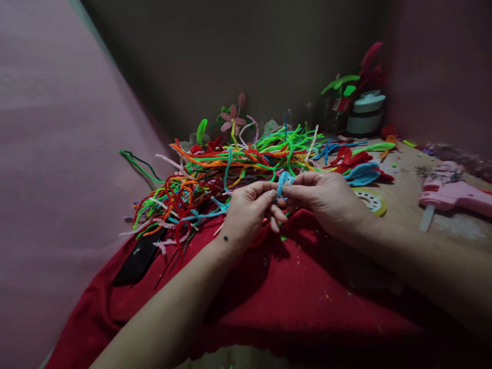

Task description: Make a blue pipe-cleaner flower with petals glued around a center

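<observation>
A: Hands?
B: I see my left hand and right hand both pinching a light-blue fuzzy pipe cleaner.
A: Where?
B: Just in front of the heap of multicoloured pipe cleaners.

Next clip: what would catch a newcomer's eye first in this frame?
The big tangle of multicoloured pipe cleaners, heaped at the middle left of the table, draws the eye first. Just in front of it, the left hand and right hand pinch a looped light blue pipe cleaner between their fingers, above the red cloth. A pink glue gun lies at the far right.
</observation>
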### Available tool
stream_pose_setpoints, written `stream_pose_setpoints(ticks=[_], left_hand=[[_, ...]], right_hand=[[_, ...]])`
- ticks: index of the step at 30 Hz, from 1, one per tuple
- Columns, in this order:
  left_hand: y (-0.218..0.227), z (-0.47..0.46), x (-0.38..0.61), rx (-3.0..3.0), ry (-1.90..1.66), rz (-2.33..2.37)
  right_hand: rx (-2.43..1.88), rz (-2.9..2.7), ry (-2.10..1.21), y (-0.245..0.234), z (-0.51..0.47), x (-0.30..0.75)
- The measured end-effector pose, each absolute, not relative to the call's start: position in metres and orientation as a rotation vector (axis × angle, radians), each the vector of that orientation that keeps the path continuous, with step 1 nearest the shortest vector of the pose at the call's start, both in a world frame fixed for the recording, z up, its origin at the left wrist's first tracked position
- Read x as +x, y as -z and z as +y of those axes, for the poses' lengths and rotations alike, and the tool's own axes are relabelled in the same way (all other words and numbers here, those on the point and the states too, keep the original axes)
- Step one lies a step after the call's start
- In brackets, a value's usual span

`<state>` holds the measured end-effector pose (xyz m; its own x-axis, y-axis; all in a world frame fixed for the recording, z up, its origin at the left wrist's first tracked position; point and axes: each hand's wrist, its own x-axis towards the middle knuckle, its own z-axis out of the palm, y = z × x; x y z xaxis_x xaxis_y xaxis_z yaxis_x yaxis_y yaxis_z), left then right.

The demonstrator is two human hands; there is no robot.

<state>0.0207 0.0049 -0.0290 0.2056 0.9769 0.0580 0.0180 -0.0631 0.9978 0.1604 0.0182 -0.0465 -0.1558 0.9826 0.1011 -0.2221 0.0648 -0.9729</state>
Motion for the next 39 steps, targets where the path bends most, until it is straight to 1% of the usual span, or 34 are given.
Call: stream_pose_setpoints(ticks=[3,6,11,14,17,20,23,26,34,39], left_hand=[[0.031,0.009,0.017,1.302,-1.113,0.998],[0.032,0.01,0.016,1.281,-1.109,0.966],[0.03,0.007,0.017,1.279,-0.986,0.96],[0.029,0.005,0.02,1.253,-0.964,1.005],[0.027,0.004,0.022,1.235,-0.95,1.044],[0.027,0.005,0.021,1.24,-0.96,1.059],[0.028,0.006,0.019,1.271,-1.011,1.05],[0.027,0.006,0.017,1.297,-1.075,1.03],[0.022,0.012,0.01,1.349,-1.154,1.274],[0.018,0.014,0.009,1.436,-1.043,1.354]], right_hand=[[-0.762,-1.128,-1.507,0.05,0.022,0.161],[-0.655,-1.089,-1.585,0.046,0.024,0.162],[-0.698,-0.994,-1.568,0.045,0.028,0.163],[-0.691,-1.059,-1.624,0.05,0.031,0.163],[-0.709,-1.093,-1.6,0.053,0.032,0.163],[-0.675,-1.019,-1.581,0.051,0.031,0.164],[-0.623,-0.96,-1.655,0.048,0.029,0.164],[-0.663,-0.964,-1.725,0.049,0.029,0.164],[-0.85,-1.046,-1.581,0.048,0.029,0.164],[-0.885,-1.096,-1.513,0.045,0.029,0.166]])
